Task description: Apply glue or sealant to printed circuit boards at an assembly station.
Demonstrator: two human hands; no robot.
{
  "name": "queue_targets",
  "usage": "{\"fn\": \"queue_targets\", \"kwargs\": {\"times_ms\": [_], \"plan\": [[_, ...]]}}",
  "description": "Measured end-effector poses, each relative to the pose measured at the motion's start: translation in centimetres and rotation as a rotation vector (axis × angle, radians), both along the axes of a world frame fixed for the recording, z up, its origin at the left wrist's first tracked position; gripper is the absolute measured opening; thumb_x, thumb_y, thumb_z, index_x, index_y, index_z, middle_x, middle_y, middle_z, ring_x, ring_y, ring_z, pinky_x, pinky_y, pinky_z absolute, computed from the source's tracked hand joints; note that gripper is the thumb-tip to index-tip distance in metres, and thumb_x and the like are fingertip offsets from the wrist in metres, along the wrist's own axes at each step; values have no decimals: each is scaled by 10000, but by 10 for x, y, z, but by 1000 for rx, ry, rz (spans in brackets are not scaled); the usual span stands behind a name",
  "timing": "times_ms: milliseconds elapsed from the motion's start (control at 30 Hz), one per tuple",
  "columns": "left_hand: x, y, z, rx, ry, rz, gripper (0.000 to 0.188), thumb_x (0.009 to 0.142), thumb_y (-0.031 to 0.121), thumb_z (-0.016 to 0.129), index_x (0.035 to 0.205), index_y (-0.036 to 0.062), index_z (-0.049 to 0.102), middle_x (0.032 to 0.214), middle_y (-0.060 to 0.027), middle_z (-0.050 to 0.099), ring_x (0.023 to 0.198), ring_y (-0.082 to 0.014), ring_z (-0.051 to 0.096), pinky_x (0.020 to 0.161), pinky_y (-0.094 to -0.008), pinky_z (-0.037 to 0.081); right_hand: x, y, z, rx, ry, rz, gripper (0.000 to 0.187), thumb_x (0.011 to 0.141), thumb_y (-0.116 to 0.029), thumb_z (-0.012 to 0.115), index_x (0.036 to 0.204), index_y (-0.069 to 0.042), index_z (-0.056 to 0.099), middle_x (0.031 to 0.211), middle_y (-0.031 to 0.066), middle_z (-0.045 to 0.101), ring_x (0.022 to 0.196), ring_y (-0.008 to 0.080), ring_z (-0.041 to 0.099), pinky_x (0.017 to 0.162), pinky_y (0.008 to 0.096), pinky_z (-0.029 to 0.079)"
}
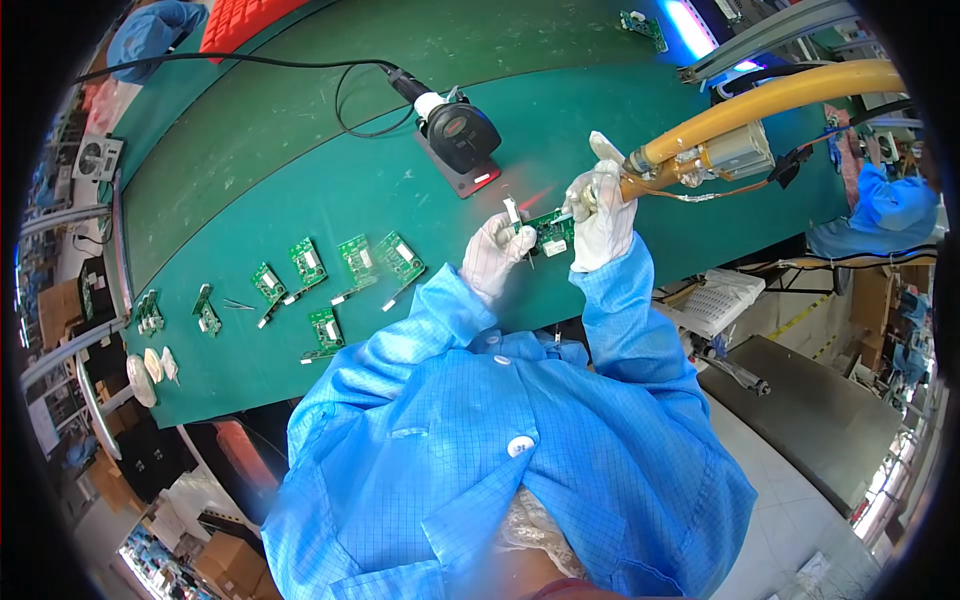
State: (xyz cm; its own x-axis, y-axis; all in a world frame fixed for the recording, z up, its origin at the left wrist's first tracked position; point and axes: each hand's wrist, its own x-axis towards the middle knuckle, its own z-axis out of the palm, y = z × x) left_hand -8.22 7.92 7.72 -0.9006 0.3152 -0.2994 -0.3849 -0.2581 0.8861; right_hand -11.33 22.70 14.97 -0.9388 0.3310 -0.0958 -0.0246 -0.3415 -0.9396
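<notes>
My left hand [495,255], in a white glove, is closed on the left edge of a green circuit board [553,236], with a small white part standing up at its fingertips. My right hand [600,225], also gloved, is wrapped round the end of a dispensing gun on a thick yellow hose [760,97]. A thin pale tip reaches from the right hand over the board; whether it touches cannot be made out. A barcode scanner [462,135] stands beyond my hands, its red light falling near the left fingertips.
Several circuit boards [357,262] lie on the green bench mat [250,355] to my left, near metal tweezers [238,304] and small pale pieces [153,365]. A black cable [230,58] runs to the scanner. A red bin [245,22] stands far left; another board [642,28] lies far right.
</notes>
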Motion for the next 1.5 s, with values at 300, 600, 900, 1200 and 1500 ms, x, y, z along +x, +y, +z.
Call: {"fn": "queue_targets", "kwargs": {"times_ms": [300,600,900,1200,1500], "plan": [[0,-1,-1,-18,-9,2,472,881,292,663,1200,-10,491,813,40,562,715,-34,493,634,-190,413,1,-2,2,31,14,-4,560,935,-444,509,1295,-17,459,667,23,530,563,96,478,549,232,439],[1,-4,-8,0,-10,2,494,873,299,674,1216,-3,486,801,41,555,694,-38,481,622,-188,402,4,-4,9,36,3,1,581,942,-464,454,1325,-28,432,688,26,539,576,87,465,565,234,431],[0,-4,-18,8,10,16,466,870,239,682,1225,11,482,854,23,578,709,-45,494,641,-196,410,5,-9,15,-74,-13,-23,532,953,-405,452,1328,-29,430,699,33,524,596,98,473,570,216,430],[2,-2,-14,130,-28,30,417,876,118,653,1218,-22,463,943,-18,575,819,-58,543,736,-198,463,3,-16,10,-50,-50,62,464,949,-256,506,1358,-53,425,792,2,507,640,67,478,555,213,423],[2,-3,-11,-9,-13,27,427,868,132,668,1214,-21,470,934,-16,574,809,-58,540,718,-195,453,3,-15,10,-90,-18,57,497,936,-242,527,1370,-40,395,776,5,508,629,65,474,541,209,415]]}}
